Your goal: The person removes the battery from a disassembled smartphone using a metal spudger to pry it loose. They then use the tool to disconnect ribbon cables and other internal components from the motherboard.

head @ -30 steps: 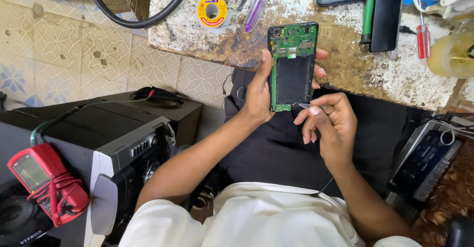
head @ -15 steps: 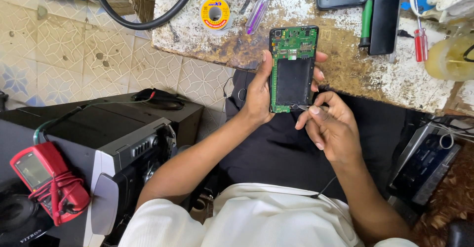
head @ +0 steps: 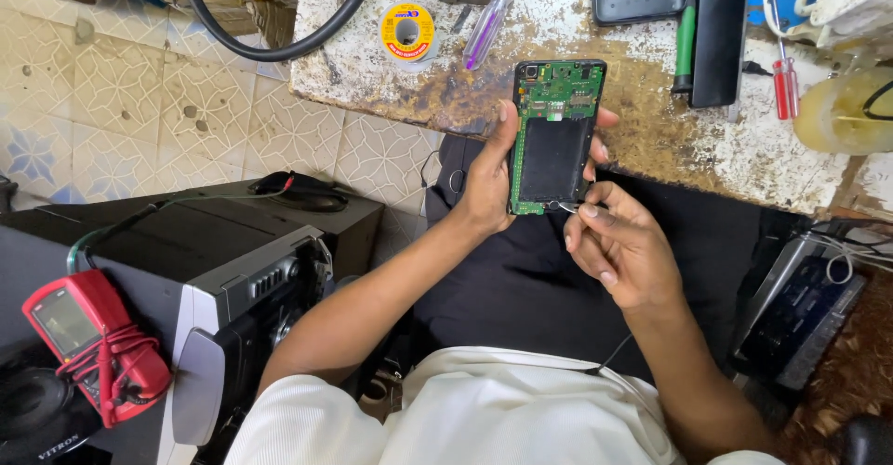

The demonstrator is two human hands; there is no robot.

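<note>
Change: phone [head: 555, 139] held nearly as before, tilted slightly.
Left hand [head: 488, 172]: grip closed on phone.
Right hand [head: 619, 242]: grip pinching tweezers [head: 565, 207] at phone's lower edge, above desk [head: 651, 139].

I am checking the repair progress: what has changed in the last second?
Almost nothing. The left hand keeps its hold on the opened phone, and the right hand keeps a thin tool at the phone's lower edge. Solder spool and red multimeter stayed put.
</note>
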